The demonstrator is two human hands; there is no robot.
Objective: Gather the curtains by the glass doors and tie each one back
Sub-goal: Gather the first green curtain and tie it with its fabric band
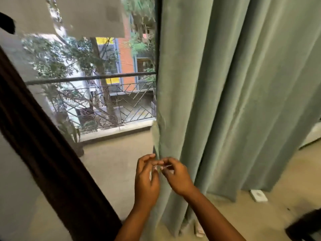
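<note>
Tie-back step on green curtain [217, 94], hanging loose right of glass door [90, 80]. Left hand [146, 178] and right hand [176, 176] grip: pinching thin tie [164, 166] at curtain edge. Next: loop around gathered folds, probably.

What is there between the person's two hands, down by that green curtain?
In the head view, a thin pale strip, too blurred to identify, spans the left hand and right hand, against the green curtain edge.
</note>
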